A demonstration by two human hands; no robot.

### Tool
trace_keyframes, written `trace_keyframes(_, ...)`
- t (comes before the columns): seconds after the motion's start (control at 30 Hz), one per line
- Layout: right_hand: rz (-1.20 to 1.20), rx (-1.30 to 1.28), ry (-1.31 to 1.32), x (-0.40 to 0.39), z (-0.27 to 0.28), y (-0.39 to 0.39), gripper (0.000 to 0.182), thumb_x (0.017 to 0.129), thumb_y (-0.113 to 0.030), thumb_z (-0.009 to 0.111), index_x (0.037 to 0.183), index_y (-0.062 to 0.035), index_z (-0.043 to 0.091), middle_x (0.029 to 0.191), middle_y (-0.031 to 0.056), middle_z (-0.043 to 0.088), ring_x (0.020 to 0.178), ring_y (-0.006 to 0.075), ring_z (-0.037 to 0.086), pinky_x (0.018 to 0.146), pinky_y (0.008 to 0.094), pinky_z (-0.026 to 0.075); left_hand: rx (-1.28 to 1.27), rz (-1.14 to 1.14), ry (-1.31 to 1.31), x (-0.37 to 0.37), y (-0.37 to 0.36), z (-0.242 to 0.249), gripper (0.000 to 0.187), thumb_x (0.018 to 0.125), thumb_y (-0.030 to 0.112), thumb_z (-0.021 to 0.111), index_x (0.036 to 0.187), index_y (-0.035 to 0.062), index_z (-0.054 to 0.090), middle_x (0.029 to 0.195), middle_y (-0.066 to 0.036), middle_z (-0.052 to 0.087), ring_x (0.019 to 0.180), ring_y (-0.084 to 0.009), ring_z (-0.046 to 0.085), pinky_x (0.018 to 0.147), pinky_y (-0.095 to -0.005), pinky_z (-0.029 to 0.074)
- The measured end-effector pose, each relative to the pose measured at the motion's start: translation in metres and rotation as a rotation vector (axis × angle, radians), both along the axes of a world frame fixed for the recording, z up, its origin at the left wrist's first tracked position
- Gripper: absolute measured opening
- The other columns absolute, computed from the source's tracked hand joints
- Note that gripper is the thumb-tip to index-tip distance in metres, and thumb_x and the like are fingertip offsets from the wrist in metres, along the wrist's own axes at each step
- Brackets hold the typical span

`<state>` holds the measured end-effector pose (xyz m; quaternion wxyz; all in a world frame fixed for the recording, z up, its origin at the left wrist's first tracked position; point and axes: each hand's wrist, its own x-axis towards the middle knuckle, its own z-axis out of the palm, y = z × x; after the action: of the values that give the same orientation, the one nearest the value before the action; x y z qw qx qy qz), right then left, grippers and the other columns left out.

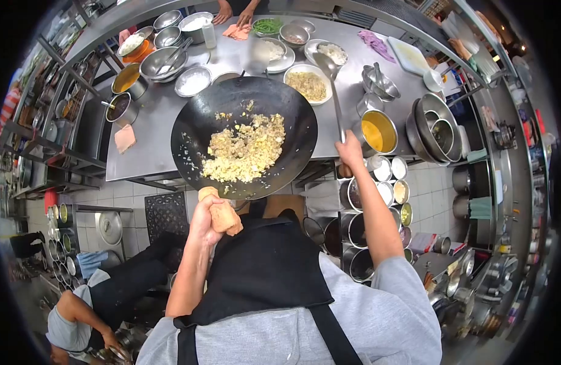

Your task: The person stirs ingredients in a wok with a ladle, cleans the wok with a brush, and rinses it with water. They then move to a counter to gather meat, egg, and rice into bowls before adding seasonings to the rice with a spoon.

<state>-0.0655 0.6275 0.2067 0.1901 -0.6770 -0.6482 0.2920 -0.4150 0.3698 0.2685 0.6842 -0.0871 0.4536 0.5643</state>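
My left hand (204, 216) is closed round the near edge of a black wok (189, 134), with a folded orange-tan cloth (224, 218) in its grip. Crumbly yellow and brown fried rice (247, 152) lies in the wok, and loose grains cling to its sides. My right hand (350, 149) grips the long handle of a metal ladle (337, 103). The ladle's head is up beside a white plate of fried rice (308, 85), apart from the wok. Close to my right hand stands a metal pot of yellow-orange liquid (379, 132).
A steel table (137, 161) holds several bowls. Nested metal bowls (435, 131) stand at its right end, near a white cutting board (409, 56). Another person's hands (235, 13) are at the far edge. A co-worker (80, 310) bends at lower left. Round containers (384, 193) fill a low rack.
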Motion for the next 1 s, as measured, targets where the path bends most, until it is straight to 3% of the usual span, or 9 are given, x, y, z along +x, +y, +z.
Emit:
trace_keyframes(0.07, 0.048, -0.151, 0.567, 0.02, 0.017, -0.017, 0.018, 0.081, -0.005, 0.056, 0.097, -0.0023, 0.048, 0.061, 0.0032, 0.05, 0.036, 0.0104, 0.044, 0.035, 0.0258, 0.036, 0.028, 0.007, -0.011, 0.015, -0.016, 0.005, 0.021, 0.076, 0.01, 0.055, 0.094, -0.0006, 0.052, 0.078, -0.011, 0.059, 0.069, -0.0241, 0.061, 0.065, -0.0377, 0.054)
trace_keyframes(0.27, 0.039, -0.487, 1.132, 0.061, 0.154, -0.139, 0.019, 0.089, -0.006, 0.056, 0.106, -0.004, 0.047, 0.057, -0.005, 0.039, 0.034, 0.0033, 0.034, 0.03, 0.0193, 0.028, 0.023, 0.003, -0.077, 0.042, -0.057, 0.03, 0.023, 0.075, 0.011, 0.056, 0.093, -0.0039, 0.054, 0.081, -0.014, 0.061, 0.069, -0.0251, 0.062, 0.064, -0.0378, 0.055)
trace_keyframes(0.43, 0.062, -0.542, 1.212, 0.105, 0.197, -0.229, 0.025, 0.088, -0.006, 0.057, 0.109, -0.0008, 0.045, 0.052, -0.0033, 0.038, 0.03, 0.0057, 0.036, 0.028, 0.0215, 0.032, -0.016, 0.045, -0.005, 0.079, -0.097, 0.076, 0.023, 0.078, 0.016, 0.056, 0.092, -0.002, 0.054, 0.082, -0.014, 0.06, 0.069, -0.0268, 0.062, 0.065, -0.0409, 0.055)
trace_keyframes(0.53, 0.089, -0.454, 1.146, 0.112, 0.205, -0.228, 0.029, 0.088, -0.007, 0.057, 0.114, -0.0003, 0.045, 0.052, -0.0035, 0.038, 0.031, 0.0054, 0.036, 0.028, 0.0218, 0.032, 0.269, -0.177, -0.465, 0.076, -0.031, 0.047, 0.03, 0.086, 0.032, 0.052, 0.078, 0.0032, 0.052, 0.067, -0.013, 0.056, 0.061, -0.0304, 0.056, 0.057, -0.0472, 0.046)
trace_keyframes(0.63, 0.051, -0.4, 1.162, 0.101, 0.209, -0.235, 0.025, 0.089, -0.005, 0.056, 0.111, 0.0003, 0.045, 0.056, -0.0041, 0.04, 0.032, 0.0034, 0.035, 0.029, 0.0191, 0.031, 0.186, -0.141, -0.194, 0.101, 0.057, 0.007, 0.021, 0.079, 0.026, 0.055, 0.077, 0.0054, 0.051, 0.067, -0.012, 0.055, 0.056, -0.0287, 0.055, 0.049, -0.0457, 0.045)
trace_keyframes(0.7, 0.07, -0.377, 1.046, 0.109, 0.216, -0.246, 0.025, 0.089, -0.006, 0.055, 0.112, -0.0006, 0.045, 0.054, -0.0043, 0.039, 0.032, 0.0041, 0.035, 0.029, 0.0193, 0.031, 0.314, -0.296, -0.278, 0.116, 0.025, 0.002, 0.015, 0.079, 0.021, 0.052, 0.081, 0.0057, 0.051, 0.067, -0.009, 0.055, 0.058, -0.0264, 0.057, 0.05, -0.0441, 0.048)
trace_keyframes(0.8, 0.073, -0.424, 1.023, 0.127, 0.204, -0.263, 0.027, 0.095, -0.014, 0.053, 0.117, -0.0005, 0.045, 0.053, -0.0019, 0.04, 0.031, 0.0059, 0.035, 0.03, 0.0198, 0.033, 0.136, -0.018, 0.017, 0.13, -0.006, 0.029, 0.015, 0.079, 0.02, 0.05, 0.082, 0.0061, 0.053, 0.068, -0.009, 0.056, 0.061, -0.0263, 0.061, 0.056, -0.0421, 0.054)
trace_keyframes(0.93, 0.006, -0.429, 0.964, 0.107, 0.195, -0.268, 0.034, 0.102, -0.027, 0.04, 0.123, -0.0016, 0.05, 0.053, -0.0008, 0.042, 0.033, 0.006, 0.037, 0.031, 0.0184, 0.032, 0.14, -0.198, 0.079, 0.107, 0.009, 0.041, 0.02, 0.085, 0.026, 0.048, 0.079, 0.0072, 0.054, 0.066, -0.009, 0.058, 0.055, -0.0262, 0.06, 0.042, -0.0372, 0.045)
trace_keyframes(1.0, -0.023, -0.385, 0.741, 0.107, 0.165, -0.261, 0.032, 0.1, -0.025, 0.047, 0.124, -0.0049, 0.051, 0.052, -0.001, 0.044, 0.032, 0.007, 0.038, 0.03, 0.02, 0.033, 0.222, -0.018, 0.237, 0.127, -0.013, -0.011, 0.01, 0.089, 0.016, 0.046, 0.084, 0.008, 0.051, 0.07, -0.004, 0.056, 0.062, -0.0202, 0.06, 0.051, -0.0344, 0.049)
